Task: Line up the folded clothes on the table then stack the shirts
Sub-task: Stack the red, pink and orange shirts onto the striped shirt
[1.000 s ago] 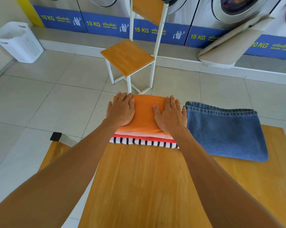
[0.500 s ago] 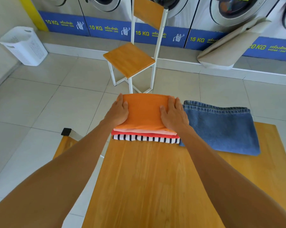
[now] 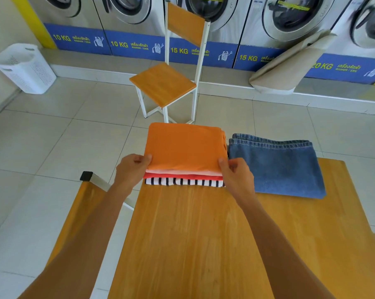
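Observation:
A stack of folded shirts sits at the far edge of the wooden table (image 3: 195,234). An orange shirt (image 3: 184,145) lies on top, over a pale pink one, a red one (image 3: 178,176) and a black-and-white striped one (image 3: 182,182) at the bottom. My left hand (image 3: 132,169) pinches the stack's near left corner, thumb on the orange shirt. At the near right corner my right hand (image 3: 236,173) grips the same way. Folded blue jeans (image 3: 277,165) lie just right of the stack, almost touching it.
A wooden chair (image 3: 162,83) with a white frame stands on the tiled floor beyond the table. Another chair back (image 3: 89,190) is at the table's left side. A white laundry basket (image 3: 24,67) is far left. Washing machines (image 3: 126,9) line the back wall.
Both hands slid from flat on top of the orange shirt back to the near corners of the stack, where they now pinch its edges. The stack and jeans stay in place.

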